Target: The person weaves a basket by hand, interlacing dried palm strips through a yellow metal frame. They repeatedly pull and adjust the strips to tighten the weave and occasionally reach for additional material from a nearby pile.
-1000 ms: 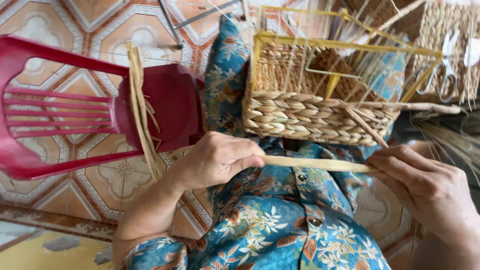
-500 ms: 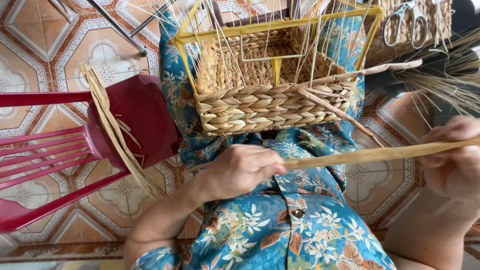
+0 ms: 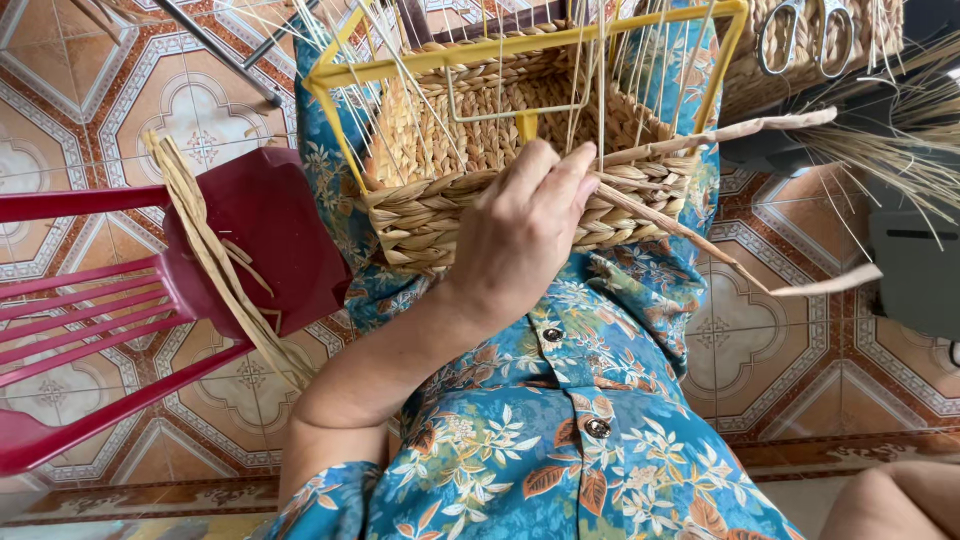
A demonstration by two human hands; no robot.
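Half-woven basket of pale braided straw on a yellow wire frame [image 3: 520, 190] resting on the lap, against the blue floral dress [image 3: 560, 430], its woven wall facing the body and its thin uprights fanning toward the top edge of the view. Left hand [image 3: 520, 235] laid flat over the near wall of the basket, fingers [image 3: 560, 175] curled loosely over the top braid, pressing rather than pinching; nothing enclosed in the palm. Loose flat straw strand [image 3: 720, 255] running from the right corner of the weave out over the tiled floor [image 3: 760, 340], ending free near the right edge. Right hand out of view; only a bare patch of skin at the bottom right corner, so its grip impossible to tell. Red plastic chair [image 3: 240, 240] just beside the left knee, a bundle of long dried straw strips [image 3: 215, 260] draped over its seat edge. Metal scissors [image 3: 805, 35] lying on another woven piece at the top right.
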